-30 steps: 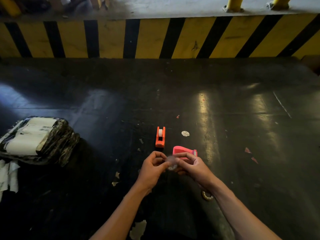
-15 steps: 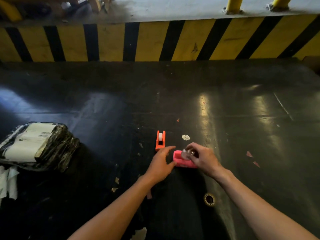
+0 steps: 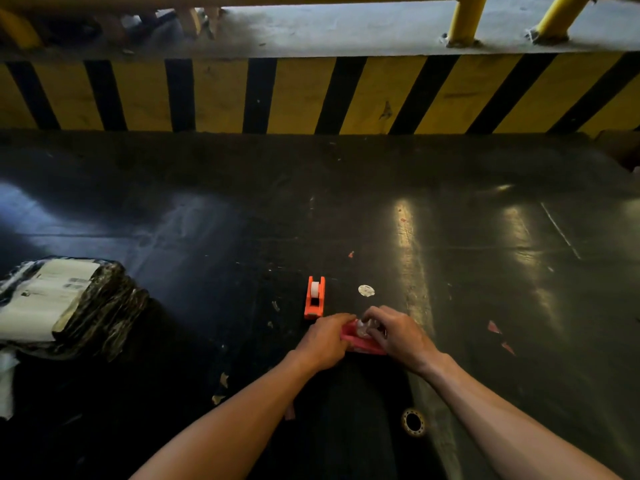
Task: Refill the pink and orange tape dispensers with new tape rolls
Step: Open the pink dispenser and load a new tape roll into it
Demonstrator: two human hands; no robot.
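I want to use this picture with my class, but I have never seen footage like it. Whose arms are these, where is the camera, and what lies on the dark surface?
The camera sits on a person's head, looking down at their own bare arms. The left hand steadies a pink plastic tape dispenser on the dark shiny floor, while the right hand presses a clear tape roll into it. Just beyond stands an orange plastic tape dispenser, already holding a white roll. At far left lies a black-wrapped bundle. Behind runs a yellow-and-black striped barrier.
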